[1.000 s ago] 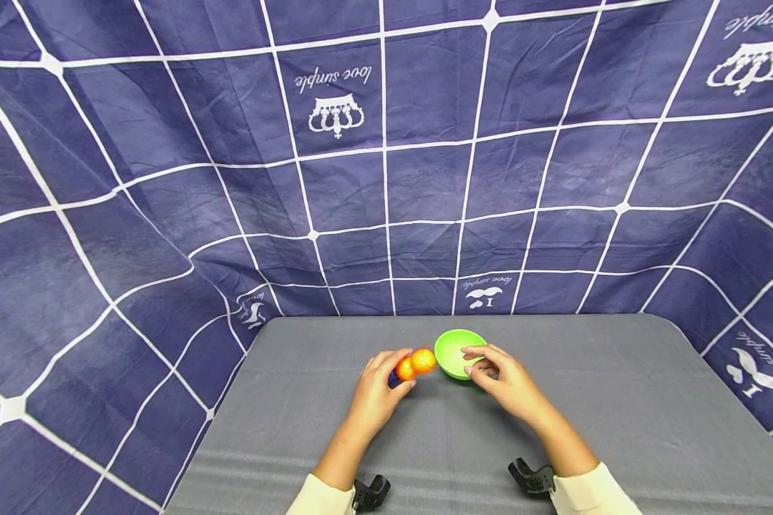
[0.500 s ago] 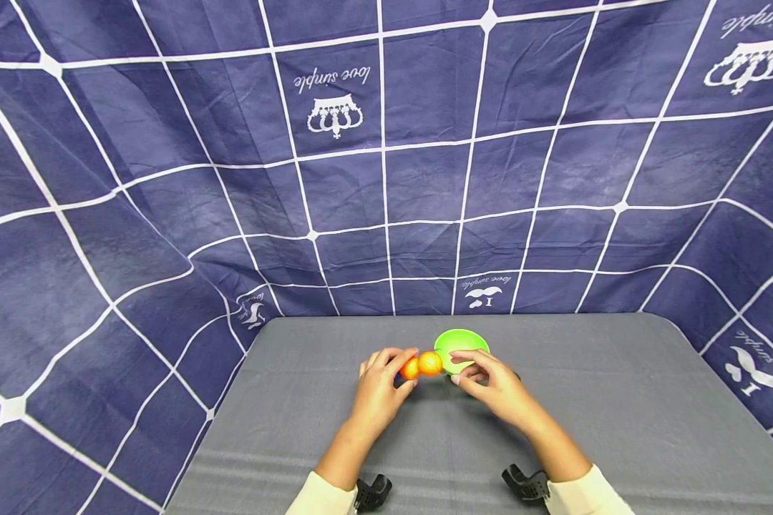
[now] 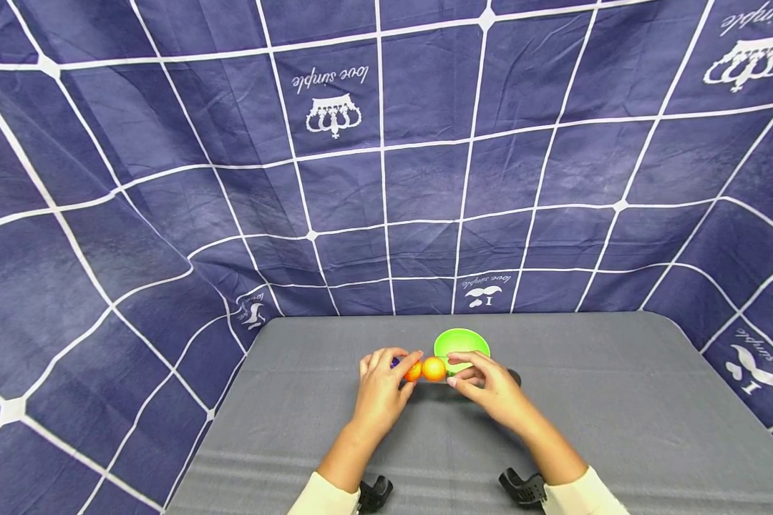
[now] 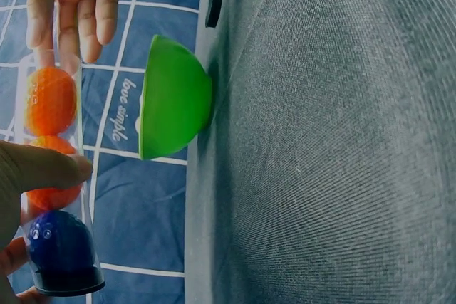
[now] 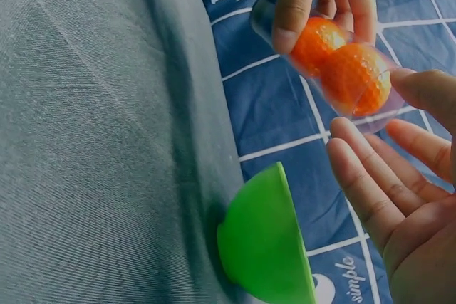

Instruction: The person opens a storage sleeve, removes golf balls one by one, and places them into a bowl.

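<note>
My left hand [image 3: 381,390] grips a clear plastic tube [image 4: 85,140] held sideways above the table. Inside it lie two dimpled orange golf balls [image 5: 356,78] and a blue ball [image 4: 63,241] near the dark closed end. The far end of the tube points toward my right hand [image 3: 492,386], whose thumb and fingers are spread around that end with the fingers fairly straight. Contact between them looks slight, and exactly where is hard to tell. Behind the right fingers stands a green bowl [image 3: 462,343], partly hidden in the head view; its inside is partly covered by the hand.
A small black disc-shaped cap [image 4: 214,7] lies on the grey cloth-covered table [image 3: 296,429], just beyond my right hand. A blue curtain [image 3: 425,186] with white lines hangs behind the table and along its sides. Black wrist mounts sit on both wrists.
The tube with its balls has shifted slightly right and now lies across the front of the bowl. My right hand has moved left from over the bowl to the tube's end.
</note>
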`<state>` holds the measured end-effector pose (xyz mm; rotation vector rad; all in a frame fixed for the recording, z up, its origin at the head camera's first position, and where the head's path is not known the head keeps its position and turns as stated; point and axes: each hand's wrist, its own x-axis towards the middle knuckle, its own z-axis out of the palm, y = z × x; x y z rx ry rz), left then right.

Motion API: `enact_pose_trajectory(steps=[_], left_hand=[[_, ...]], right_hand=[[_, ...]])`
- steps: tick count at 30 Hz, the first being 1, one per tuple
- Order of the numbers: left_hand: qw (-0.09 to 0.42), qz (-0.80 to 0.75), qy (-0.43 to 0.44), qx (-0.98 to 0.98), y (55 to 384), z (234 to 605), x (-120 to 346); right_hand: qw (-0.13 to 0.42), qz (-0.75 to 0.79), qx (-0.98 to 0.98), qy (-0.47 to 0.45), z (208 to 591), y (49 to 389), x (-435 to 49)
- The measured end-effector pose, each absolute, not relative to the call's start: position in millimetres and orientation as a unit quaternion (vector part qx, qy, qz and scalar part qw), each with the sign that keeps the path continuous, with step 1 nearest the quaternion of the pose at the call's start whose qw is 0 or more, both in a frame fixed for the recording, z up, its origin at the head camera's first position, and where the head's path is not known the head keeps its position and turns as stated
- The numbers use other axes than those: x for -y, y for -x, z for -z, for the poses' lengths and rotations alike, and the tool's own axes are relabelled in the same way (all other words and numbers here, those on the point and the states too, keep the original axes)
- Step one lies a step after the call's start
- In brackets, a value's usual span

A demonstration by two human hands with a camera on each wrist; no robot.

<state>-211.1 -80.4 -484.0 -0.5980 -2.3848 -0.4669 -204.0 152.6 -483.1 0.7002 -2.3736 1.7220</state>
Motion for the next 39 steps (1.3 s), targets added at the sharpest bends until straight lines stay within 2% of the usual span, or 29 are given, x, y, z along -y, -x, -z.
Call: enact_pose_trajectory(steps=[8,39], left_hand=[[0.334,0.157,0.234,0.900,210,484,81],[0.359,0.110,0.237,0.896,207,474,81]], right_hand=[[0.049,-0.590,0.776,-0.218,486,203,-150],[0.019,-0.631,0.746,-0.213,489,201,-145]])
